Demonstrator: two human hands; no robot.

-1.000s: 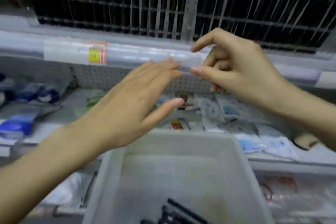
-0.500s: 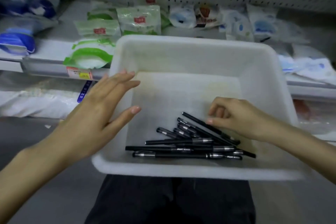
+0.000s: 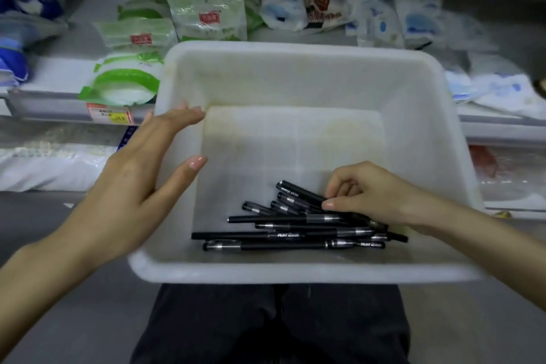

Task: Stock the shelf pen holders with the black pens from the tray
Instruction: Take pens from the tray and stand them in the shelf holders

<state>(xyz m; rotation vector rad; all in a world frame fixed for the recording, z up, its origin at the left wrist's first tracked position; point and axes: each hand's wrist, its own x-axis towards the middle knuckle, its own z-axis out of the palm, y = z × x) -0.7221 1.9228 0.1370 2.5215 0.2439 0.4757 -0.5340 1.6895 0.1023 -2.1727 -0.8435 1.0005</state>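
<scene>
Hovering over the left rim of the tray (image 3: 295, 49), the left hand (image 3: 139, 183) is spread flat and empty. Black pens (image 3: 280, 236) lie heaped at the tray's front right, where the right hand (image 3: 369, 195) pinches the topmost pen (image 3: 298, 190); a second ago both hands were raised well above the tray.

The tray (image 3: 295, 272) is white plastic, rectangular with rounded corners, with deep sloping walls and faint yellowish stains on its floor and far wall. About 9 black pens (image 3: 295, 236) lie in a loose pile on its floor, toward the near right corner; the far half of the floor is bare. Each has a black barrel with silver bands, and some carry white lettering. The 4 nearest lie almost parallel to the near edge. The others slant across them, ends pointing to the far left. The top pen (image 3: 298, 190) of these is pinched by the right hand (image 3: 366, 195).
</scene>
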